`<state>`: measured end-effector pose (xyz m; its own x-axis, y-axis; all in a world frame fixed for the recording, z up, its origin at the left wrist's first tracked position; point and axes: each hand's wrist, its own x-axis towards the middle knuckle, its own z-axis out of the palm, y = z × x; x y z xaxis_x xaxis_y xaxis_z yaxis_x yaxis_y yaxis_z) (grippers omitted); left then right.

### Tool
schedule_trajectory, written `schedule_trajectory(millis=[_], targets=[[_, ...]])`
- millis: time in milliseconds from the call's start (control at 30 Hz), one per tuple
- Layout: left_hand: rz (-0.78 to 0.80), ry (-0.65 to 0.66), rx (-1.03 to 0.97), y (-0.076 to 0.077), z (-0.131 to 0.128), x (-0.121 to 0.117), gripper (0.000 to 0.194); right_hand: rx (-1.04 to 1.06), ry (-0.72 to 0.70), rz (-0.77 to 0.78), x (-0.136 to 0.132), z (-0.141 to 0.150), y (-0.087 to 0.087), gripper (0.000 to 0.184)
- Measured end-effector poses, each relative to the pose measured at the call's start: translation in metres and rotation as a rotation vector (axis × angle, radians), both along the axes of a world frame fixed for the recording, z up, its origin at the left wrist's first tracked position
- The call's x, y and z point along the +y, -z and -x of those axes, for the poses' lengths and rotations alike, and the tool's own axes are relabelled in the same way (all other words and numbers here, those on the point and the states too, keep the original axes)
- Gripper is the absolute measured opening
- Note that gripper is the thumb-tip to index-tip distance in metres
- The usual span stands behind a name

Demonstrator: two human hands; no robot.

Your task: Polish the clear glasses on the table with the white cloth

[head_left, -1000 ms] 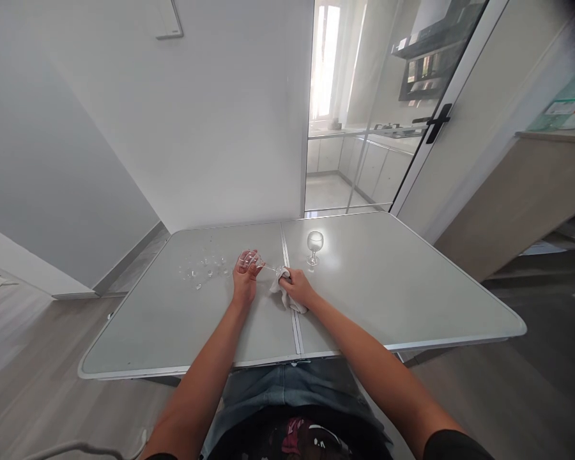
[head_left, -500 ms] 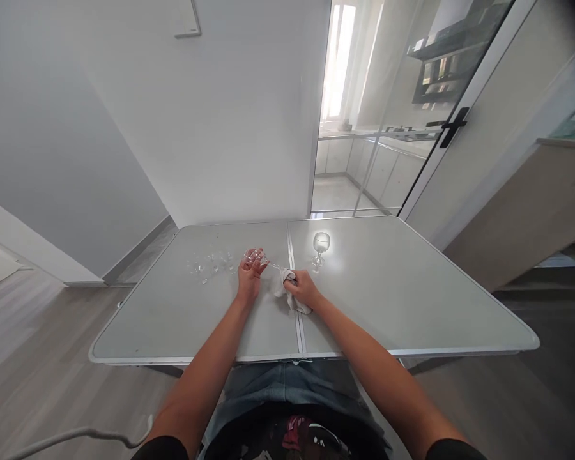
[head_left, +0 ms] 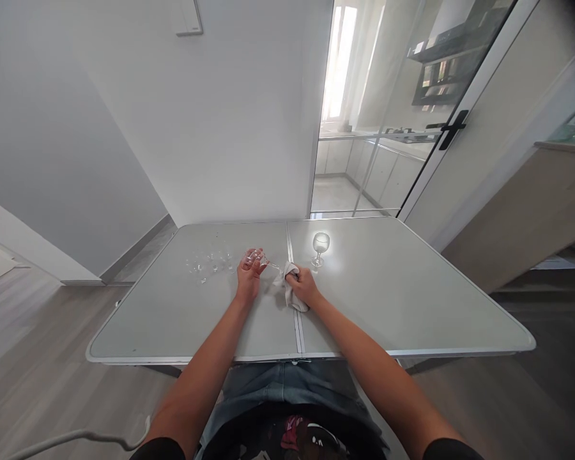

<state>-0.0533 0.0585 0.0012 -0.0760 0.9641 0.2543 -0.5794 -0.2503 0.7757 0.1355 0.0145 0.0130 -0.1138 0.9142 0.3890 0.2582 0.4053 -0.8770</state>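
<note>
My left hand [head_left: 250, 273] is closed around the bowl of a clear wine glass [head_left: 263, 260], which lies tilted sideways with its stem pointing right. A crumpled white cloth [head_left: 294, 297] is gripped in my right hand [head_left: 305, 285], at the foot end of that glass. The cloth hangs down over the table's middle seam, and the foot is hard to make out beside it. Another stemmed glass [head_left: 321, 243] stands upright on the table, beyond my right hand. Left of my left hand, several clear glasses [head_left: 214, 260] are grouped together, their outlines faint.
The pale table [head_left: 402, 300] has a metal rim and a seam across its middle. A white wall [head_left: 239, 128] rises behind its far edge, next to a glass door with a black handle [head_left: 453, 130]. A grey cable [head_left: 81, 434] runs at the lower left.
The cloth in my right hand has shifted and refolded around the foot end of the glass. My left hand keeps its hold on the bowl, nearly still.
</note>
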Motion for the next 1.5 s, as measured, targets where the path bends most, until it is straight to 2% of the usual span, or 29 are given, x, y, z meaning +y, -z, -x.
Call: schedule_trajectory(millis=[100,300,500,700,900,1067,1200,1300,1400,1500], targets=[[-0.004,0.017,0.004,0.001,0.0,0.0,0.057,-0.001,0.07,0.026,0.004,0.001,0.003,0.015],[0.014,-0.017,-0.011,-0.001,0.001,0.0,0.058,-0.094,-0.137,0.004,-0.001,0.002,0.003,0.014],[-0.001,0.003,0.017,-0.004,-0.001,-0.003,0.059,-0.039,0.062,0.012,0.005,-0.001,0.003,0.014],[-0.007,-0.016,0.015,-0.005,-0.002,-0.004,0.057,-0.122,-0.104,0.022,0.004,0.0,0.007,0.016],[-0.016,0.0,0.005,-0.004,-0.001,-0.003,0.058,-0.015,0.032,0.016,0.004,-0.001,0.002,0.021],[-0.016,-0.023,-0.039,-0.004,-0.001,-0.001,0.057,-0.047,-0.08,0.069,0.002,-0.003,0.002,0.029],[-0.003,0.017,-0.113,-0.006,0.001,-0.002,0.053,0.067,-0.097,-0.01,0.0,-0.007,-0.005,0.025],[0.008,0.058,-0.124,-0.007,0.002,-0.003,0.056,0.233,-0.081,-0.033,-0.002,-0.01,-0.014,0.032],[0.005,0.067,-0.12,-0.009,0.002,-0.004,0.056,0.44,-0.169,0.065,-0.004,-0.012,-0.022,0.026],[0.002,0.064,-0.125,-0.012,-0.001,-0.006,0.056,0.475,-0.35,0.239,-0.006,-0.013,-0.025,0.017]])
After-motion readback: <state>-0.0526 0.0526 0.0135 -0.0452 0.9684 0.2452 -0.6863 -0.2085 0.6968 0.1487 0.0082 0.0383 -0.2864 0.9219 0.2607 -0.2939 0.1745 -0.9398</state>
